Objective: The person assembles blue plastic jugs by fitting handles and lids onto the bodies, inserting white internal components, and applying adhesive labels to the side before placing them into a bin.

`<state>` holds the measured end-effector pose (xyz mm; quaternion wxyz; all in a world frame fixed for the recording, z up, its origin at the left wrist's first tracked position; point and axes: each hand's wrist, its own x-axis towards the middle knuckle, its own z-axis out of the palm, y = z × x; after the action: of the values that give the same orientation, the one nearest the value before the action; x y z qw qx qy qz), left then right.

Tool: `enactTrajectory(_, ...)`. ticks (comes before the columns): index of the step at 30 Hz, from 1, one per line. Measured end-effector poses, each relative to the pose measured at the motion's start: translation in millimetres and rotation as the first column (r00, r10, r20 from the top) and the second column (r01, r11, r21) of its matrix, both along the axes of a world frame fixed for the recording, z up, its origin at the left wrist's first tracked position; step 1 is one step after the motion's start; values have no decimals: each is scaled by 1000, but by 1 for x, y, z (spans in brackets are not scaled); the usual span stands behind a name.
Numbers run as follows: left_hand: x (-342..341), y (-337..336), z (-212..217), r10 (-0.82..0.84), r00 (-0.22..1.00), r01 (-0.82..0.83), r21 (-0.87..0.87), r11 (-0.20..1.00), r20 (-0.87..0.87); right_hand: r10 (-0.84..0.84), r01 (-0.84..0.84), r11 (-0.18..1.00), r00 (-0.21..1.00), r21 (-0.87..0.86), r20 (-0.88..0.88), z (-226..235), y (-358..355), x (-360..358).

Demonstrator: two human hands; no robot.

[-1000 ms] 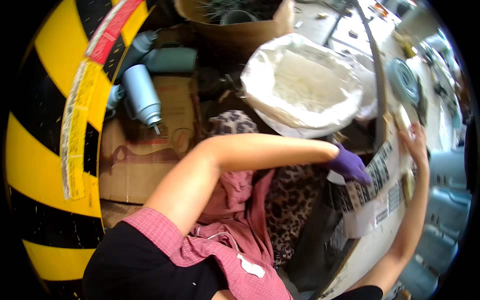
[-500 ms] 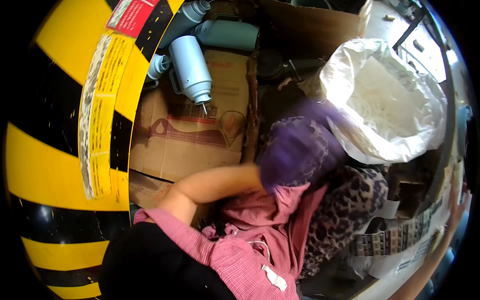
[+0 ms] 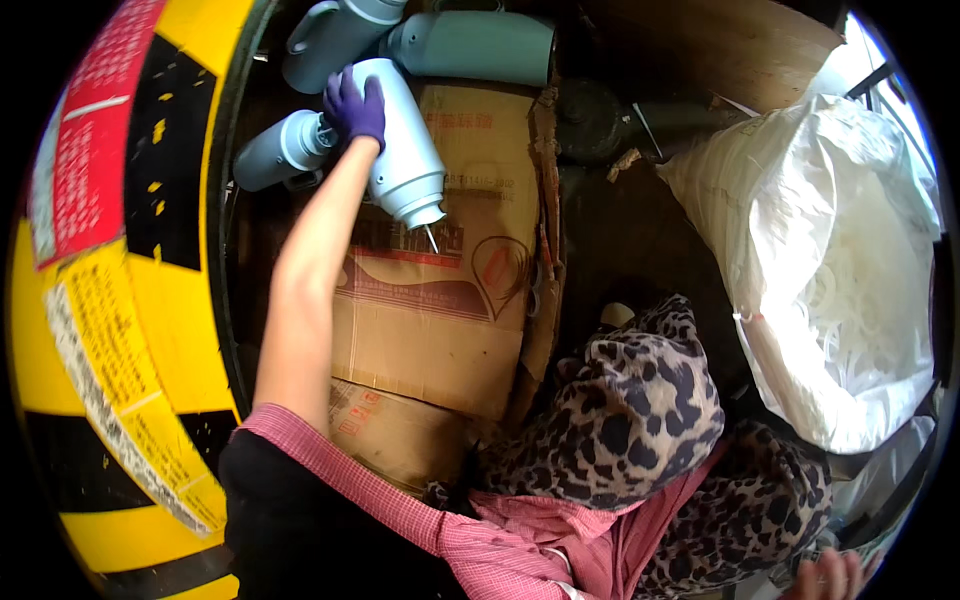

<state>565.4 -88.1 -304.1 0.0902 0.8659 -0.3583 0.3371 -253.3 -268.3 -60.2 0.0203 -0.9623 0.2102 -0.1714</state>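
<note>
My left hand (image 3: 356, 106), in a purple glove, is closed round the upper side of a light-blue thermos jug (image 3: 402, 140). The jug lies tilted over a flattened cardboard box, its neck toward me and a thin rod sticking out of the neck. A second light-blue thermos jug (image 3: 280, 152) lies just left of that hand. Down at the lower right edge, my bare right hand (image 3: 832, 577) shows only in part, with its fingers apart and nothing visible in them.
Two more jugs, a grey-blue jug (image 3: 345, 42) and a greenish jug (image 3: 475, 47), lie at the back. A white sack (image 3: 775, 290) holding pale ring-like pieces stands at right. A yellow-and-black striped panel (image 3: 165, 340) borders the left. Beneath the jugs is the cardboard box (image 3: 430, 345).
My gloved left hand has swung from beside the sack to the far left and taken hold of the light-blue jug. My right hand has dropped toward the lower edge. The view has shifted.
</note>
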Motion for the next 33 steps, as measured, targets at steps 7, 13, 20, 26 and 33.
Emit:
enactTrajectory(7, 28, -60, 59, 400, 819, 69, 761, 645, -412, -55, 108, 905, 989, 412, -140, -37, 1, 27)
enactTrajectory(13, -6, -41, 46, 443, 847, -267, 484, 833, -295, -53, 104, 913, 989, 394, -138, -47, -2, 26)
enactTrajectory(20, 96, -92, 99, 445, 895, -428, 362, 828, 40, -47, 99, 905, 990, 413, -135, -53, -20, 27)
enactTrajectory(26, 73, 16, 98, 360, 906, -257, 386, 886, -221, -107, 147, 920, 986, 363, -127, -59, -21, 24)
enactTrajectory(33, -160, 126, 36, 283, 905, -113, 461, 880, -319, -47, 42, 939, 999, 341, 6, -86, -35, -4)
